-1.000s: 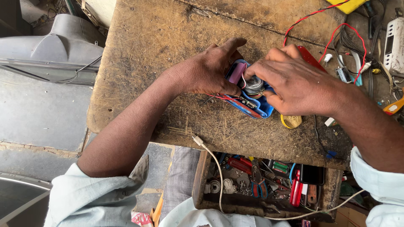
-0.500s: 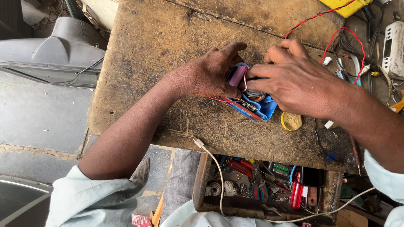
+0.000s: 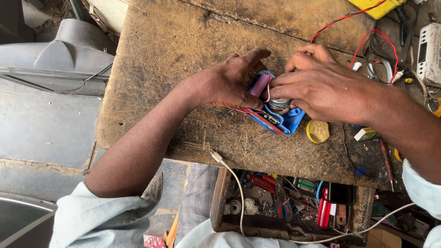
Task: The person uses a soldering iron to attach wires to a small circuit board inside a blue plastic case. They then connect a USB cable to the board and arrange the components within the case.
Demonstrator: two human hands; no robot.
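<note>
On the worn wooden counter (image 3: pixel 174 55), the left hand (image 3: pixel 229 85) grips the open blue plastic casing (image 3: pixel 287 121), fingers around its pink battery cell (image 3: pixel 259 85). The right hand (image 3: pixel 321 89) pinches inside. It looks light and rigid with fragile thin wires; the shell edges seem the safest hold.

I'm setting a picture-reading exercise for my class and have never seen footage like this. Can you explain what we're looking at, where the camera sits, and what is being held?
There is no machine: a camera worn on a person's head looks down at their two bare hands over a worn wooden workbench. The left hand and right hand together hold a small blue open casing with a pink cylindrical cell and thin wires inside. A round yellow tin lies beside it. Below, an open drawer holds mixed tools.
</note>
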